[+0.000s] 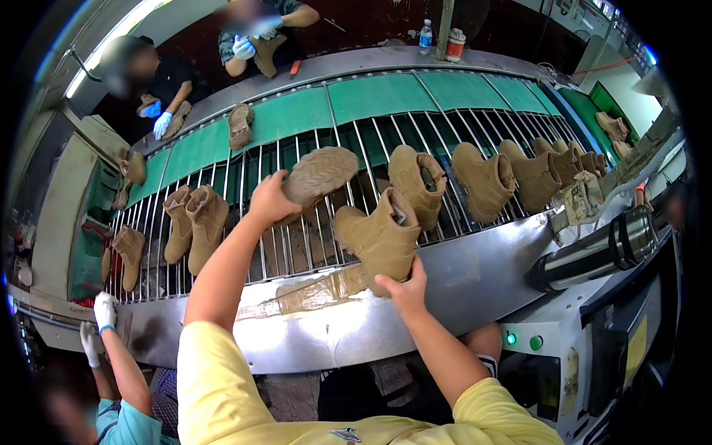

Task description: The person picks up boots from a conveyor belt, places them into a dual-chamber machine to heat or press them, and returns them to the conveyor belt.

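My left hand grips a tan boot that is turned so its ridged sole faces up, above the metal rods of the rack. Closed on the lower side of a second tan boot, my right hand holds it tilted over the rack's near edge. Just behind that one stands another tan boot. A pair of boots rests on the rods to the left of my left forearm.
Several more boots line the rack at right. A steel flask-like cylinder and a white control box with green buttons sit near right. Two gloved people handle boots across the rack; another person's gloved hand is at near left.
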### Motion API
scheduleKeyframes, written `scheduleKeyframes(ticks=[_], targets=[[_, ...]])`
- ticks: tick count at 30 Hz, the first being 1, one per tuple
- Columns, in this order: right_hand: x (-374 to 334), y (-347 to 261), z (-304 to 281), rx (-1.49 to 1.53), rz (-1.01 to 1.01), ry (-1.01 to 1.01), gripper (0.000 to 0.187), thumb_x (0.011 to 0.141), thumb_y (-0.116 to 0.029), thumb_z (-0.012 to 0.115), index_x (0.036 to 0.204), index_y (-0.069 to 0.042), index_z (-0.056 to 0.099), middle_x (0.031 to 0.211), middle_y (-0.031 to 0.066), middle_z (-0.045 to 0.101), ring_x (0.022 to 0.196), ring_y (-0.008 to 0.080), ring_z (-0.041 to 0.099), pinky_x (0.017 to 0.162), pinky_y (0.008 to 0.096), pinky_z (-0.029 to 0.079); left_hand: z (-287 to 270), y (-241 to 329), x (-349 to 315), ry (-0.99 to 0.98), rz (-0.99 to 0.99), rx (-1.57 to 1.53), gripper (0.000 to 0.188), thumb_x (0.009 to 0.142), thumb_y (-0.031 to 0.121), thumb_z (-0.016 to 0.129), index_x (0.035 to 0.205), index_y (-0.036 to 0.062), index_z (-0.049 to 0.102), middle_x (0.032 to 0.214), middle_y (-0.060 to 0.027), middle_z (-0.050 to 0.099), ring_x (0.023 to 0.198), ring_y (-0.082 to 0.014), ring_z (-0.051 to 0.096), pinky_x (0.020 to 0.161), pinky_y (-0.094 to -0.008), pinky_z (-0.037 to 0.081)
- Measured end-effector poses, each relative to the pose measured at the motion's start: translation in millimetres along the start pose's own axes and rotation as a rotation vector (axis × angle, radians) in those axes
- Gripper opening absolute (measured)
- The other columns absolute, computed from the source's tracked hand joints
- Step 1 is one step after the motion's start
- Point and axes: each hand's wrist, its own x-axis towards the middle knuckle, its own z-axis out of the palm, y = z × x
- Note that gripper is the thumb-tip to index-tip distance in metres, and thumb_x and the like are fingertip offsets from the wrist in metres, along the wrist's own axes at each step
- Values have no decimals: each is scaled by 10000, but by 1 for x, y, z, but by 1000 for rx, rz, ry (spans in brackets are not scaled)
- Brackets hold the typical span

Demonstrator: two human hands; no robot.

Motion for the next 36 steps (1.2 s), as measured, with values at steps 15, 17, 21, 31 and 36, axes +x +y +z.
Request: scheduleKeyframes(ticks=[15,17,21,31,36], targets=[[94,57,80,-672,-38,-197,1014,591,-274,822,1416,-136,249,1367,151,374,1213,337,455,995,423,409,-38,10,-411,450,-698,-2129,641,763,421,607,1285,67,494,1213,-111,580,1048,-301,598,742,-435,565],[88,51,81,-748,-20,-219,980,623,-269,800,1421,-133,246,1348,169,400,1212,343,454,995,419,409,4,-5,-454,486,-823,-2066,604,770,523,543,1191,90,539,1070,-121,611,863,-298,624,576,-399,535],[0,41,49,-364,-122,-315,757,768,-183,691,1418,-93,315,1240,165,498,1109,272,514,955,397,423,33,30,-453,400,-1014,-2143,670,781,652,419,1082,74,572,844,-149,624,635,-309,598,482,-380,476],[-175,-93,-28,949,167,-564,632,941,-509,320,1414,-90,346,1395,105,449,1154,258,533,1013,410,404,-35,213,-355,-1074,-217,-2227,521,944,399,446,1330,49,432,1332,-159,491,1150,-378,529,959,-571,422],[-194,-139,-154,1206,139,-545,669,872,-486,462,1385,-63,391,1371,134,468,1225,305,469,1033,440,378,-33,263,-368,-778,29,-1460,219,938,130,521,1108,8,585,972,-91,638,849,-173,620,770,-327,511]])
